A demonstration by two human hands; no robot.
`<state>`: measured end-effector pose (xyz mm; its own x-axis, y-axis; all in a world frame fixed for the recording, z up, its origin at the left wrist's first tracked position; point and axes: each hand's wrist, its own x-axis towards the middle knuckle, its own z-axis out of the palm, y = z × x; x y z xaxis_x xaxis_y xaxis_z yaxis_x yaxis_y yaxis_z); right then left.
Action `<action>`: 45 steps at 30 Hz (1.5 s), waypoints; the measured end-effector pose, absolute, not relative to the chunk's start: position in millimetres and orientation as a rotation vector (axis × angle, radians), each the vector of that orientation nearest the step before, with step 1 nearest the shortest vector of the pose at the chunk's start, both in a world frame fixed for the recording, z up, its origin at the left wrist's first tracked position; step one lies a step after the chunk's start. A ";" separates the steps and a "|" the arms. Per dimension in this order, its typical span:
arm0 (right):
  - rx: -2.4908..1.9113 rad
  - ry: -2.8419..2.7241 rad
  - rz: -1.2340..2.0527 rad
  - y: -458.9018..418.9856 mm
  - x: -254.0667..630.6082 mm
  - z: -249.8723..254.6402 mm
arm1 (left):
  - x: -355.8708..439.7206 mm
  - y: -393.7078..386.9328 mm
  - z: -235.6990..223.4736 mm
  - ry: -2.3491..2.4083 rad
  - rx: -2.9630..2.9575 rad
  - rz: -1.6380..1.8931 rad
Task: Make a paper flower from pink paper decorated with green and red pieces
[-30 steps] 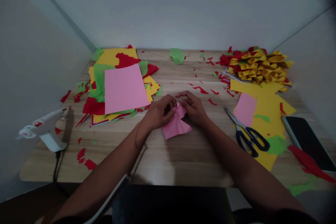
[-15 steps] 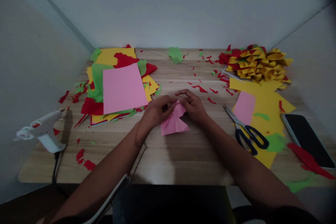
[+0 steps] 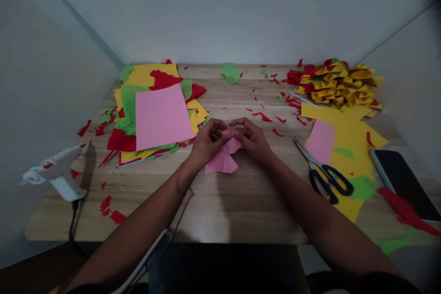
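Between my two hands, above the middle of the table, is a creased piece of pink paper. My left hand pinches its upper left part with thumb and bent fingers. On the other side, my right hand grips the top right edge, its index finger arched over. Fingers hide the paper's upper edge. A flat pink sheet lies left of my left hand on a pile of coloured paper. To the right of my right hand rest scissors with dark handles, blades apart.
A white glue gun with a cord stands at the left. Folded yellow paper pieces are heaped at the back right. Yellow sheets and a phone lie at the right. Red scraps and a green scrap litter the wooden table.
The pink paper has turned a little, its lower end swinging left. My left hand's fingers have risen and curled more at the paper's top; my right hand has barely moved.
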<state>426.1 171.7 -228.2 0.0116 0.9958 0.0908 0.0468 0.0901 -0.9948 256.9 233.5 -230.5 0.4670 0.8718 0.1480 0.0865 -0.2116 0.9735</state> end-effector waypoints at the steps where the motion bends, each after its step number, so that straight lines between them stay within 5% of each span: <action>1: -1.182 -1.273 1.102 171.9 426.3 -227.5 | 258.5 234.0 -230.6 0.830 1.563 0.911; 16: -1.348 -1.260 0.788 179.4 425.1 -232.8 | 258.8 235.4 -233.4 0.780 1.502 0.804; 45: -1.330 -1.275 0.875 176.6 425.0 -222.8 | 257.7 232.7 -223.3 0.847 1.409 0.728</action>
